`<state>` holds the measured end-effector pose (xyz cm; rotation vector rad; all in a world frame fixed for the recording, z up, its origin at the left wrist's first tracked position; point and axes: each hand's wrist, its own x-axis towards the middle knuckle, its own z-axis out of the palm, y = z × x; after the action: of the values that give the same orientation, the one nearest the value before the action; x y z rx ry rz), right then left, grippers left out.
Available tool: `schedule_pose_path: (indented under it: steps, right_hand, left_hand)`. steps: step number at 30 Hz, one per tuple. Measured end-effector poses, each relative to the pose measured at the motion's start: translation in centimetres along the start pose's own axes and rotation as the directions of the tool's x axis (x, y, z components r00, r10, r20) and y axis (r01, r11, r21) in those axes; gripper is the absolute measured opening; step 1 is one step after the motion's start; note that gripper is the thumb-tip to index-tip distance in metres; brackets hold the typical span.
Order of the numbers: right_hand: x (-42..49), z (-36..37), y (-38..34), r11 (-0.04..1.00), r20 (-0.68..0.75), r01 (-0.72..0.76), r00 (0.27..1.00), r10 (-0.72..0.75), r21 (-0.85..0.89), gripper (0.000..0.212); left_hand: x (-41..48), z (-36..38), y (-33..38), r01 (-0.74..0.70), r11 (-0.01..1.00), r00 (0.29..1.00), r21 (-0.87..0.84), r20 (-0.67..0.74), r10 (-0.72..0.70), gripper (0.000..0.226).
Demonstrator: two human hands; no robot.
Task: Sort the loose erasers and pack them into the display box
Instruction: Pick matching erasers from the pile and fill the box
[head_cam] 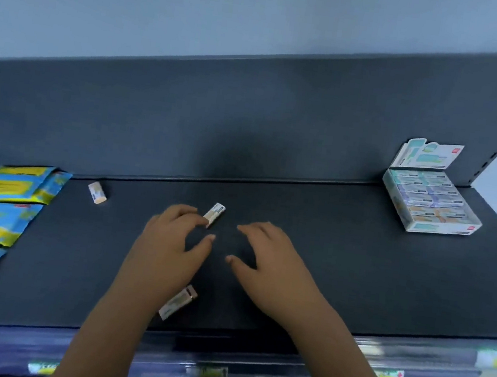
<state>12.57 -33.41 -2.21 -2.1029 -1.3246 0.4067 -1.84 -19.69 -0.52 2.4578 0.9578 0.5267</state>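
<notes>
White-sleeved eraser [214, 215] lies on the dark shelf [341, 264], right at the fingertips of the left hand [170, 241]. One forefinger touches its near end and the thumb is held apart below, so there is no pinch yet. Just beside it the right hand [266, 260] hovers, fingers spread and loosely curved, holding nothing.

Under the left wrist sits a second eraser [178, 302], partly hidden by it and near the front lip [426, 336]. Well left of the left hand, near the back wall [249, 125], lies a third eraser [97, 192]. Far to the right of the right hand stands the box [432, 201], against the back wall with its flap up. Its rows look nearly full; I cannot tell which slots are free.

Risks, as I judge them:
- A one-finger push could skid the eraser away instead of lifting it, so the thumb should close first.
- The left wrist, if drawn back, could sweep the second eraser over the front lip.
- A forced insert into a tight box could shove the box or lift neighbouring pieces.

Room:
- Between the right hand and the box the shelf is wide and bare, with nothing in the path.
- Beyond the third eraser, blue-yellow packets [2, 203] crowd the far left, so a reach there is tighter.
- The back wall limits forward travel.
</notes>
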Motion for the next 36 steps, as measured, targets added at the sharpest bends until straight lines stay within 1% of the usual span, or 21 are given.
schedule_pose_path:
  steps: [3,6,8,11,14,17,19,21,24,26,28,31,32,33,35,36]
  right_hand:
    - [2.2,3.2,-4.7,1.000,-0.065,0.012,0.998,-0.012,0.004,0.055]
    - [3.8,6.8,-9.2,1.000,-0.074,0.027,0.997,-0.025,0.014,0.055]
    - [4.4,9.1,-11.7,0.999,-0.052,0.034,0.998,-0.033,0.016,0.056]
    - [4.9,12.1,-14.4,0.999,0.018,0.054,0.998,-0.054,-0.008,0.058]
    - [5.8,13.7,-16.3,0.998,0.047,0.059,0.997,-0.058,-0.019,0.057]
    - [6.9,14.8,-17.1,0.998,0.059,0.050,0.997,-0.047,-0.040,0.050]
    - [7.4,15.4,-17.4,0.998,0.070,0.044,0.997,-0.042,-0.036,0.044]
    - [8.0,16.0,-17.7,0.997,0.057,0.053,0.997,-0.049,-0.063,0.037]
    - [8.2,16.9,-18.3,0.991,0.046,0.058,0.998,-0.053,-0.118,0.037]
    - [8.1,17.4,-18.7,0.987,0.042,0.067,0.997,-0.062,-0.146,0.039]
    - [8.1,17.4,-18.7,0.988,0.050,0.065,0.997,-0.058,-0.142,0.039]
    - [8.7,16.3,-17.7,0.999,0.021,0.029,0.999,-0.028,-0.033,0.031]
    - [8.9,15.8,-17.3,1.000,-0.026,0.007,1.000,-0.007,-0.018,0.028]
    - [9.1,15.3,-16.7,0.999,-0.103,-0.011,0.995,0.006,-0.050,0.028]
    - [9.5,14.3,-15.1,0.976,-0.276,-0.092,0.961,0.035,-0.195,0.028]
    - [9.7,13.7,-14.3,0.950,-0.337,-0.171,0.938,0.076,-0.260,0.028]
  left_hand:
    - [0.6,-3.2,-5.5,-0.019,0.999,1.000,0.026,0.017,0.019,0.031]
    - [1.0,-6.3,-11.1,-0.002,1.000,1.000,0.015,0.003,0.002,0.031]
    - [1.1,-7.9,-14.5,0.017,1.000,1.000,0.016,-0.015,-0.017,0.029]
    - [1.4,-9.5,-18.4,0.050,0.998,0.999,0.027,0.011,-0.050,0.027]
    - [2.4,-10.6,-20.7,0.018,0.999,1.000,0.029,0.024,-0.018,0.029]
    - [4.0,-11.0,-21.8,-0.017,1.000,1.000,-0.007,-0.020,0.017,0.031]
    - [5.2,-10.8,-22.0,-0.055,0.998,0.998,-0.036,-0.032,0.053,0.038]
    - [6.9,-10.1,-22.7,-0.093,0.995,0.996,-0.030,-0.008,0.093,0.052]
    - [8.3,-9.6,-23.6,-0.043,0.999,0.996,0.032,0.084,0.040,0.071]
    - [8.6,-9.5,-23.7,-0.016,0.995,0.989,0.094,0.150,0.002,0.077]
    - [8.5,-9.4,-23.7,-0.028,0.989,0.987,0.144,0.160,0.005,0.072]
    - [8.2,-9.4,-24.0,-0.052,0.980,0.996,0.194,0.084,0.036,0.056]
    - [8.1,-9.5,-24.2,-0.058,0.975,0.996,0.214,0.076,0.042,0.048]
    - [8.0,-9.7,-24.5,-0.062,0.972,0.996,0.226,0.077,0.046,0.039]
    - [7.7,-10.2,-24.9,-0.069,0.972,0.994,0.226,0.095,0.049,0.026]
    - [7.5,-10.3,-25.1,-0.079,0.973,0.993,0.217,0.098,0.059,0.023]
